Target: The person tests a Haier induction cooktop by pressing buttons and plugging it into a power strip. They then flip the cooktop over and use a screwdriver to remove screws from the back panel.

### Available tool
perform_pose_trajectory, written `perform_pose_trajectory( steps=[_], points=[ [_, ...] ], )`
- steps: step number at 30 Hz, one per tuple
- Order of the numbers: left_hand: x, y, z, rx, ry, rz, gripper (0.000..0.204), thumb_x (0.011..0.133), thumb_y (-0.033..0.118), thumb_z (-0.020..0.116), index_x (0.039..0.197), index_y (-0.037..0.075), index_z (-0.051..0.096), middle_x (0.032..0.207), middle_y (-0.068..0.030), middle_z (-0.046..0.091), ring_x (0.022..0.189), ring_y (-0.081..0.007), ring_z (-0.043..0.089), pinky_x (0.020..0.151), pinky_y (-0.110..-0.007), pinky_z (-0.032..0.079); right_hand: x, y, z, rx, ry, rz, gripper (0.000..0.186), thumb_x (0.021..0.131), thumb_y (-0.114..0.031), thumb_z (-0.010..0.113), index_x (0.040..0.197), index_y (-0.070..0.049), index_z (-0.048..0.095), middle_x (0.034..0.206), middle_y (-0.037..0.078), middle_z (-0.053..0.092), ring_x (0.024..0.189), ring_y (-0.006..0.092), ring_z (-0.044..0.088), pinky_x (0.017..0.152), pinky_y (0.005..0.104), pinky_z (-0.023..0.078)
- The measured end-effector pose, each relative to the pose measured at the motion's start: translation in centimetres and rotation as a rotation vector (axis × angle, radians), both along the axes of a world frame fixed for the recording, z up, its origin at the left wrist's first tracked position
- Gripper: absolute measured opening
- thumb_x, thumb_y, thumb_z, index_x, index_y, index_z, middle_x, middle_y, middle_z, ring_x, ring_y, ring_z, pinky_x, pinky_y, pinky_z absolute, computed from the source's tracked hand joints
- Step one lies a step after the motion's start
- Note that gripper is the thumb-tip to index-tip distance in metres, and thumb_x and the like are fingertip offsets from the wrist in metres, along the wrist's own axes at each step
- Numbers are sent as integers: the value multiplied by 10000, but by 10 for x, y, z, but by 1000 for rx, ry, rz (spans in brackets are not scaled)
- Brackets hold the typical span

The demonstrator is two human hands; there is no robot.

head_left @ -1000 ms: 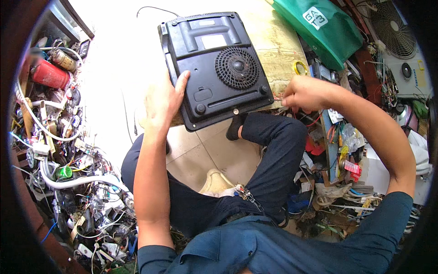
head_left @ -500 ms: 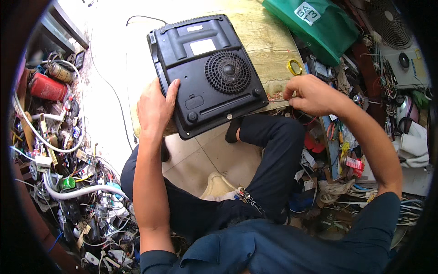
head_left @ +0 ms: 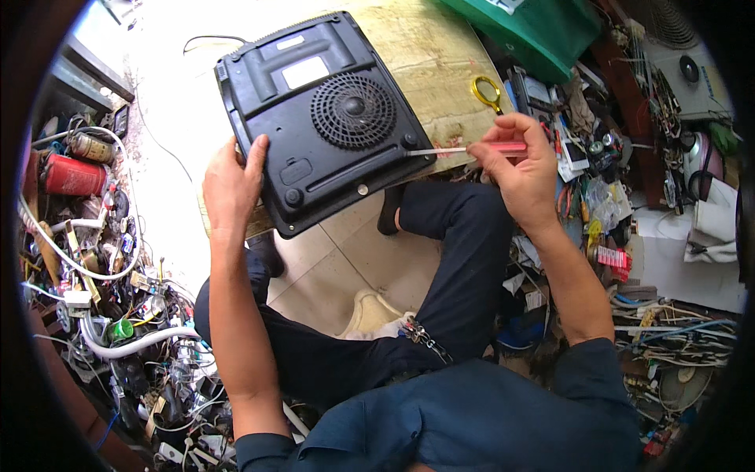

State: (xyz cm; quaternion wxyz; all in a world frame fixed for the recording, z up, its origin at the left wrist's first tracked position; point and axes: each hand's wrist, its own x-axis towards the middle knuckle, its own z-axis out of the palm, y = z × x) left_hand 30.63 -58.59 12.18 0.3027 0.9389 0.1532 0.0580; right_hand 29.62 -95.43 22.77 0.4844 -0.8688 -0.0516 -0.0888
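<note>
A black induction cooker (head_left: 263,153) lies bottom up on the wooden table, its round fan grille (head_left: 354,110) facing me and its near edge jutting past the table. My left hand (head_left: 234,185) grips the cooker's left side, thumb on the underside, other fingers partly hidden at the edge. In my right hand (head_left: 519,161) is a screwdriver (head_left: 507,147) with a red handle and a thin metal shaft. The fingers are closed around the handle. Its shaft points left, and the tip meets the cooker's near right corner, beside a round foot (head_left: 409,139).
A yellow-rimmed magnifying glass (head_left: 486,93) lies at the table's right edge, near a green bag (head_left: 535,35). A black cord (head_left: 212,37) runs behind the cooker. Piles of cables and parts flank me, with a red cylinder (head_left: 75,175) on the left.
My right hand has turned and raised the screwdriver, bringing its tip onto the cooker's corner; the red handle now shows. My left hand keeps its grip. The whole view has shifted slightly.
</note>
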Motion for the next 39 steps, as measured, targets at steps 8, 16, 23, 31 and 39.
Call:
perform_pose_trajectory(
  steps=[8, 16, 23, 31, 39],
  points=[
    [1, 2, -5, -10, 17, -25, 519, 1015, 505, 647, 1122, 3, 725, 795, -180, 711, 719, -305, 691, 692, -418, 525, -1, -16, -4, -304, -173, 38, 224, 866, -79, 808, 1017, -24, 653, 886, 120, 718, 787, 234, 735, 716, 336, 577],
    [4, 9, -23, -38, -54, -32, 558, 999, 547, 656, 1103, 5, 735, 771, -158, 711, 695, -298, 700, 676, -426, 536, 2, -17, -4, -318, -178, 59, 202, 863, -86, 809, 966, -20, 648, 853, 116, 722, 754, 227, 738, 682, 329, 572],
    [3, 6, -18, -60, -33, -26, 563, 1000, 549, 655, 1105, 3, 739, 775, -162, 715, 700, -285, 704, 676, -419, 540, 3, -18, -5, -324, -190, 82, 202, 865, -97, 810, 954, -21, 646, 834, 113, 716, 738, 218, 732, 685, 322, 570],
    [3, 7, -17, -30, -42, -39, 585, 1001, 554, 653, 1128, -11, 737, 779, -163, 716, 701, -270, 707, 675, -408, 544, 6, -18, -1, -356, -167, 66, 219, 862, -115, 822, 961, -19, 652, 843, 113, 717, 748, 204, 731, 681, 325, 570],
    [3, 6, -18, -30, -45, -24, 590, 995, 559, 660, 1116, -12, 739, 758, -159, 702, 680, -270, 689, 658, -412, 532, 11, -21, 1, -410, -189, 123, 228, 861, -108, 818, 985, -19, 648, 868, 122, 712, 750, 228, 727, 685, 330, 569]
  ],
)
